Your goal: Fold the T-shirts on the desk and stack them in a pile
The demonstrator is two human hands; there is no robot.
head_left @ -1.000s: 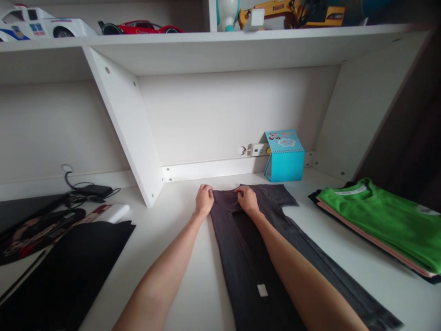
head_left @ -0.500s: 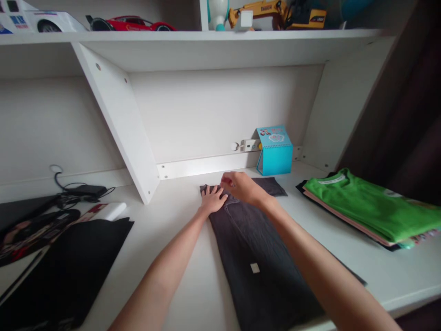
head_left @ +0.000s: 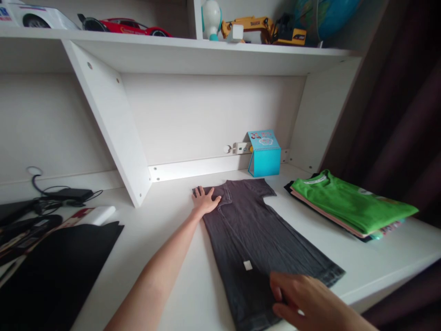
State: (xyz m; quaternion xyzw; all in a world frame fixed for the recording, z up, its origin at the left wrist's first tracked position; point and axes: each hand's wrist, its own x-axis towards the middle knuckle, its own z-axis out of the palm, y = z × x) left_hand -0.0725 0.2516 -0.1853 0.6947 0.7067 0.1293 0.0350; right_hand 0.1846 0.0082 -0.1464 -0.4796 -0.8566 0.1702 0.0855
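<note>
A dark grey T-shirt (head_left: 272, 234) lies on the white desk, its left edge turned inward and a short sleeve sticking out at the far right. A small white tag (head_left: 247, 265) shows on its lower part. My left hand (head_left: 204, 201) presses flat on the shirt's far left corner, fingers spread. Over the near end of the shirt hovers my right hand (head_left: 303, 296), loosely curled, with thumb and forefinger apart and nothing seen between them. Whether it touches the cloth I cannot tell.
Right of the shirt is a stack of folded clothes, a green shirt (head_left: 354, 202) on top. A blue desk calendar (head_left: 265, 158) stands at the back. To the left lie a black garment (head_left: 69, 266) and cables with an adapter (head_left: 70, 194). A shelf (head_left: 206, 55) with toys hangs above.
My right hand has left the far end of the shirt beside my left hand and come back to the near end. My left hand stays put on the corner. The view has shifted slightly.
</note>
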